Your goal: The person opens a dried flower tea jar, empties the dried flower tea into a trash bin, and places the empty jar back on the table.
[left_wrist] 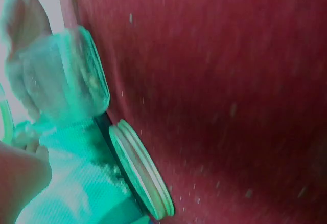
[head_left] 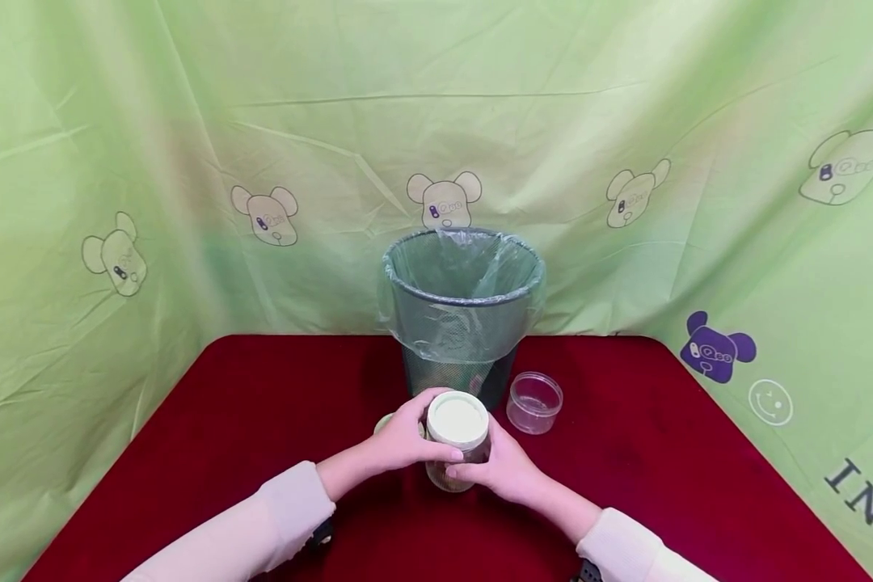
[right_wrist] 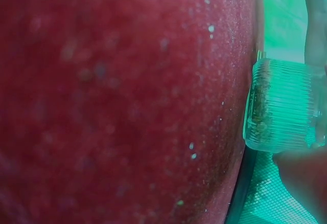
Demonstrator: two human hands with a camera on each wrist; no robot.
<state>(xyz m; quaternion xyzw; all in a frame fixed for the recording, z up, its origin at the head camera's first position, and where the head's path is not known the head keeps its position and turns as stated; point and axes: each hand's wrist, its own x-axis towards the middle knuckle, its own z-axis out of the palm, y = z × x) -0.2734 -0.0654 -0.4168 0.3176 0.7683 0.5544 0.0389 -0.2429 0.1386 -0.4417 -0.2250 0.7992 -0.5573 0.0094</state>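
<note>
A clear ribbed jar (head_left: 447,477) with a pale round lid (head_left: 457,420) on top stands upright between both hands. My left hand (head_left: 402,438) grips it from the left near the lid, thumb across the front. From the right, my right hand (head_left: 508,469) holds the jar's side, with its thumb in front. Brownish bits lie in the bottom of the jar (right_wrist: 281,106) in the right wrist view. A round, pale green lid-like piece (left_wrist: 143,170) lies on the table, mostly hidden behind my left hand in the head view.
Behind the hands stands a mesh wastebasket (head_left: 451,327) lined with a clear plastic bag. An open, clear round tub (head_left: 534,404) sits at its right. The table (head_left: 276,420) has a dark red cloth, and a green printed curtain (head_left: 335,162) hangs around it.
</note>
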